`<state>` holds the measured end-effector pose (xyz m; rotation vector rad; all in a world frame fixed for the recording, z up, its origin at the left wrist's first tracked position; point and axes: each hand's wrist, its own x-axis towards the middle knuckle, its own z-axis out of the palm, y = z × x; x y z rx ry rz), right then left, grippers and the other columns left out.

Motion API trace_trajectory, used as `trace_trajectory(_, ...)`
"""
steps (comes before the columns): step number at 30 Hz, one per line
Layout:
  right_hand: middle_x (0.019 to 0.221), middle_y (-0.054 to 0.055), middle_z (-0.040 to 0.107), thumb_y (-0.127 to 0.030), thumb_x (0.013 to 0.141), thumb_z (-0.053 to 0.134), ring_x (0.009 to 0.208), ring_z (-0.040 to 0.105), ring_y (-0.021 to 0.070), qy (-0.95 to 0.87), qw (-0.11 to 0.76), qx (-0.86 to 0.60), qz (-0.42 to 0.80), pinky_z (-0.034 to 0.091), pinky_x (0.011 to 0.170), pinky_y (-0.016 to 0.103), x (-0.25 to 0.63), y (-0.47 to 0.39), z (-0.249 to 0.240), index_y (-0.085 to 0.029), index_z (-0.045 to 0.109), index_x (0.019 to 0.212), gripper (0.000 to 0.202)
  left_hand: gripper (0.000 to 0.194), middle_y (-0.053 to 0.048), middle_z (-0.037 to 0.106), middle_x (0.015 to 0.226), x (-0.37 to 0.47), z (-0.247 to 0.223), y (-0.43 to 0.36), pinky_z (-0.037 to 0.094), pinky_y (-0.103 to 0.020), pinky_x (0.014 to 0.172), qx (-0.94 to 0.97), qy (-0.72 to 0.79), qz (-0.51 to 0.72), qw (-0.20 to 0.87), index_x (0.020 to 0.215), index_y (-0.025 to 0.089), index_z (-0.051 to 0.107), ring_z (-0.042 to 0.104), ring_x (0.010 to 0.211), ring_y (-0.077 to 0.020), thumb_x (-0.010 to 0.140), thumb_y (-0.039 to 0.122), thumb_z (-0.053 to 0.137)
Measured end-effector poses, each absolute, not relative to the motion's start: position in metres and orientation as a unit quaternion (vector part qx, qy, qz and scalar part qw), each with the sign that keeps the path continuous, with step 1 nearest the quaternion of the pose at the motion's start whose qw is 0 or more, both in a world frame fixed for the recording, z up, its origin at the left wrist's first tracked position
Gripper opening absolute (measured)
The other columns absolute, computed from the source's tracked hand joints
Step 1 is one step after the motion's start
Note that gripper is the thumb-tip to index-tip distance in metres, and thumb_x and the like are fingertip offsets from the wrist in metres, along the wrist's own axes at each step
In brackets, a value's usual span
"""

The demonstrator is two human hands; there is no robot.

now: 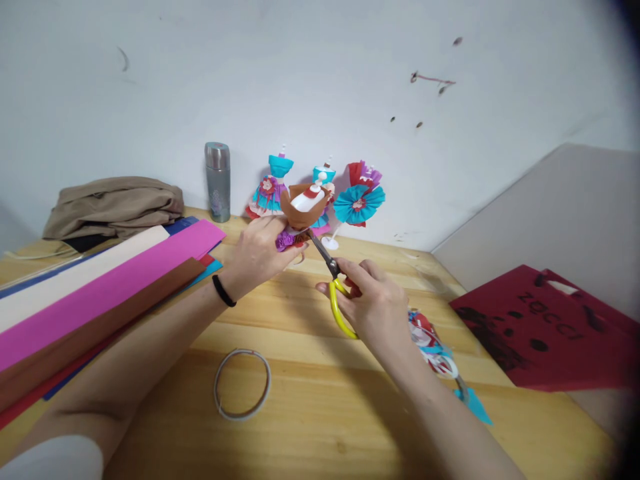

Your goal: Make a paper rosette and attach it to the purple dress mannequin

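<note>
My left hand (pixel 257 252) is closed around a small white dress form (pixel 306 200) wrapped in brown paper (pixel 299 217), with purple ruffles (pixel 285 241) at its lower side. Its lower part is hidden behind my fingers. My right hand (pixel 375 300) grips a pair of scissors (pixel 333 268) with yellow handles. Their blade tips reach the underside of the brown paper, close to my left fingers; whether they are cutting into it I cannot tell. Behind stand several small dress forms in paper clothes, one with a turquoise pleated fan (pixel 360 205).
A roll of tape (pixel 242 385) lies on the wooden table (pixel 310 413). Strips of coloured paper (pixel 125 287) are stacked at left, before a brown cloth (pixel 115 205) and a steel flask (pixel 217 181). Paper scraps (pixel 430 340) and a red bag (pixel 540 333) are at right.
</note>
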<state>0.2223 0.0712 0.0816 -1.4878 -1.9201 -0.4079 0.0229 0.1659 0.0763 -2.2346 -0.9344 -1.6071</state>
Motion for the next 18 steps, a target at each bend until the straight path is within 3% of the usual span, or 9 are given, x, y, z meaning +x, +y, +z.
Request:
trace_trajectory(14, 0.065, 0.003, 0.058, -0.054, 0.093, 0.054, 0.052, 0.052, 0.0120, -0.737, 0.330, -0.559, -0.188, 0.031, 0.051, 0.024, 0.2234, 0.0716, 0.0811, -0.020, 0.077, 0.098, 0.041, 0.025, -0.006, 0.072, 0.084, 0.0223, 0.0747, 0.1685, 0.053, -0.031, 0.073, -0.760, -0.322, -0.549, 0.132, 0.090, 0.016, 0.064, 0.068, 0.080, -0.0201, 0.077, 0.030, 0.080)
trace_trajectory(18, 0.067, 0.003, 0.059, -0.053, 0.092, 0.055, 0.053, 0.053, 0.0126, -0.747, 0.349, -0.543, -0.161, 0.034, 0.052, 0.024, 0.2239, 0.0702, 0.0835, -0.018, 0.073, 0.095, 0.040, 0.026, -0.005, 0.071, 0.082, 0.0225, 0.0749, 0.1685, 0.053, -0.030, 0.072, -0.760, -0.321, -0.548, 0.140, 0.088, 0.016, 0.064, 0.068, 0.079, -0.0199, 0.076, 0.033, 0.080)
